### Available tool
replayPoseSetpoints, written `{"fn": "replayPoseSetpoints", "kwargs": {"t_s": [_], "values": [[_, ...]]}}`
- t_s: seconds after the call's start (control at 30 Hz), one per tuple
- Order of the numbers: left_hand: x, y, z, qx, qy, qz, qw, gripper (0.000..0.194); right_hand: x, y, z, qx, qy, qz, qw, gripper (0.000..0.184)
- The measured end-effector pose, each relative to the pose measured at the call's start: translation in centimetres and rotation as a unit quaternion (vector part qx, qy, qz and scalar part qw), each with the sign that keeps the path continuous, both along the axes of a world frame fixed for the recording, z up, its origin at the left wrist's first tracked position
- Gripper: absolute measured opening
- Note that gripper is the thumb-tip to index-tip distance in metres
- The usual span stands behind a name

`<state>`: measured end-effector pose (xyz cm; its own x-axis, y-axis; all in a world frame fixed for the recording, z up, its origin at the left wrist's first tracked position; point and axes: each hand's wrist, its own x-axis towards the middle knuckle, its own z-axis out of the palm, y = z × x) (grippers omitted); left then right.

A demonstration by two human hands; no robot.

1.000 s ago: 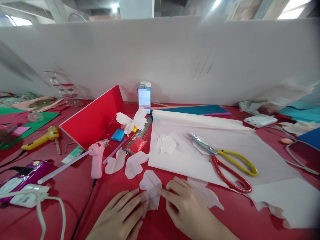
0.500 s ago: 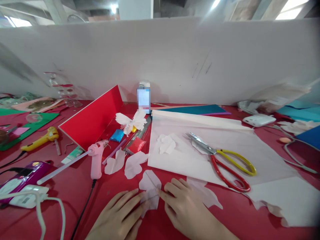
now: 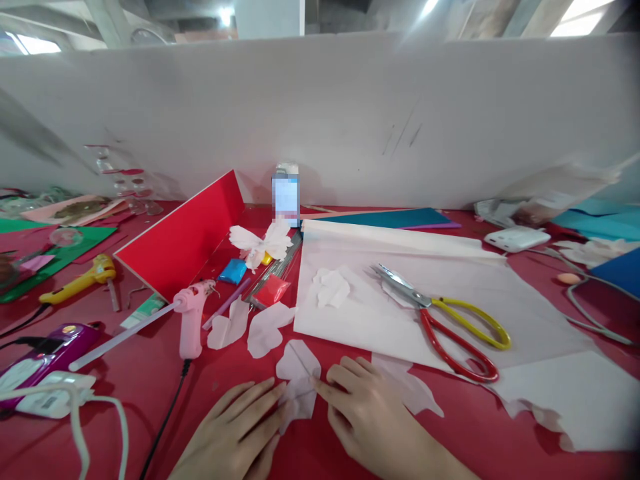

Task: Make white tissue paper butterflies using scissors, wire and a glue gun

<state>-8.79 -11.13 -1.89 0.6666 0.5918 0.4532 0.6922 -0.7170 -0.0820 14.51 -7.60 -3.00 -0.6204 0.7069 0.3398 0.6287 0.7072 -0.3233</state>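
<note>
Pressing a thin, creased paper petal [image 3: 297, 373] on the red tabletop [image 3: 135, 400], the left hand [image 3: 227, 430] and right hand [image 3: 367, 417] are open; shiny scissors [image 3: 430, 313] lie at two o'clock.

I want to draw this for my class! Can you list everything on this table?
Tissue petals: four, pale pink, on the red table cover
Tissue sheet: one, white, right of centre
Scissors: one pair, red and yellow handles, on the sheet
Pink glue gun: one, pink, front centre
Yellow glue gun: one, yellow, left
Folded card: one, red, behind the pink glue gun
Left hand: one, touching a petal
Right hand: one, touching the same petal
</note>
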Motion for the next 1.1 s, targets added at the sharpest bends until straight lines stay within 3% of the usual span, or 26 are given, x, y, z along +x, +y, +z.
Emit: {"fn": "replayPoseSetpoints", "kwargs": {"t_s": [0.3,0.47,0.67,0.83,1.1], "values": [[0.0,-0.2,-0.1,0.025,0.020,0.005,0.999,0.029,0.3,0.1,0.4,-0.033,0.078,-0.021,0.996,0.034],[-0.1,-0.3,-0.6,0.006,0.007,0.009,1.000,0.032,0.2,0.0,0.2,-0.028,0.083,-0.048,0.995,0.025],[-0.3,-0.6,-1.1,0.040,0.002,0.079,0.996,0.031,0.0,-0.1,-0.3,-0.022,0.097,-0.093,0.991,0.015],[-0.4,-0.7,-1.2,0.073,-0.001,0.081,0.994,0.025,0.1,0.0,-0.2,-0.031,0.091,-0.083,0.992,0.018],[-0.2,-0.6,-1.1,0.069,-0.003,0.075,0.995,0.024,-0.1,-0.3,-0.6,-0.048,0.100,-0.084,0.990,0.019]]}}
